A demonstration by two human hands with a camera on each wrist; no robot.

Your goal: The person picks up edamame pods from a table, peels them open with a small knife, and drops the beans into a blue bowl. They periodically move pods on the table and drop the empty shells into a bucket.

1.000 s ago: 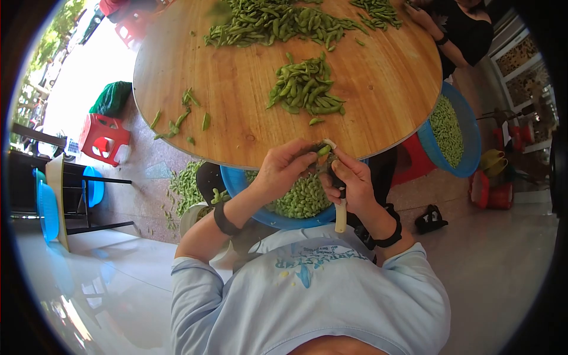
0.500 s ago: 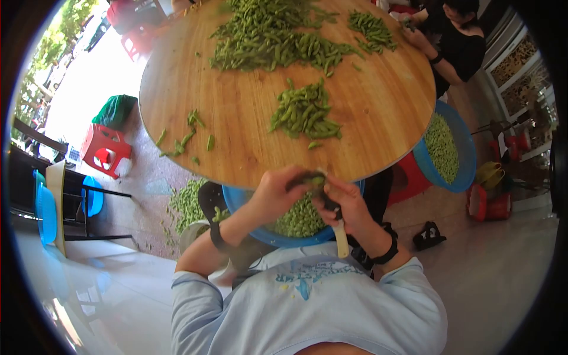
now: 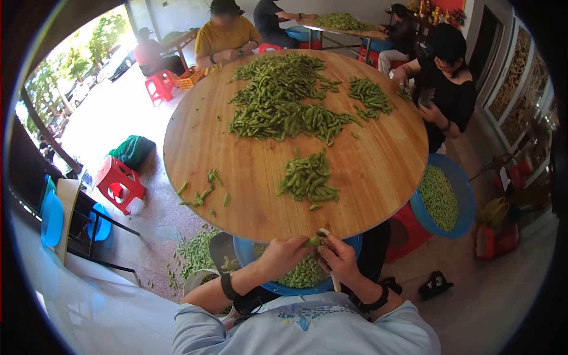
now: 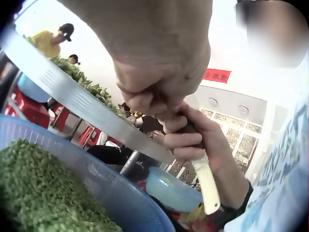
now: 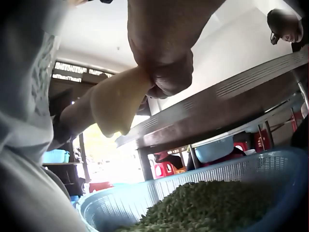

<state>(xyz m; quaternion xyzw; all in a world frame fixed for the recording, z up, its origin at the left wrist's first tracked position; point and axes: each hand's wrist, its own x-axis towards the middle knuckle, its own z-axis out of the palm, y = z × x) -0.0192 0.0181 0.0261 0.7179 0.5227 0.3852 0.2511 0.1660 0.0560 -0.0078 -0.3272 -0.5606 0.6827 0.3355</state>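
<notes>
A: Left wrist view adds?
B: Pale handle (image 4: 207,188), clear there; right hand (image 4: 193,140) has fingers curled round it. Green pod (image 3: 313,241) reads only in head view, pinched in left hand's (image 3: 281,258) fingertips.
A: Containers?
B: Blue basket (image 3: 243,251) below hands, beans (image 3: 300,276) inside. Blue tub (image 3: 465,204) beside table (image 3: 248,177), same contents.
</notes>
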